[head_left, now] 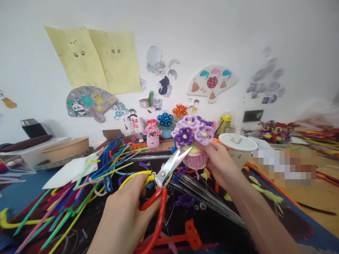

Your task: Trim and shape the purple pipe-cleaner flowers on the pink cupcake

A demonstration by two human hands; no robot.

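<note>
My left hand [124, 204] is closed on a pair of red-handled scissors [159, 197], whose blades stand apart. Their tips point up at a small pot of fuzzy pipe-cleaner flowers [189, 130], close to its pale green upper part. The blooms are light and dark purple, over a pink ribbed pot [196, 160]. My right hand [215, 157] grips this potted bouquet from the right side, with some fingers hidden behind it. A yellow bar-like piece [137, 175] shows beside my left hand; I cannot tell whether it is held.
Coloured pipe cleaners [76, 197] lie heaped at left. Thin wires [212, 197] and a purple fuzzy piece [184, 200] are on the dark mat. A lidded cup [238, 144] with a straw stands right. Finished pink [153, 141] and blue flower pots [165, 132] stand by the wall.
</note>
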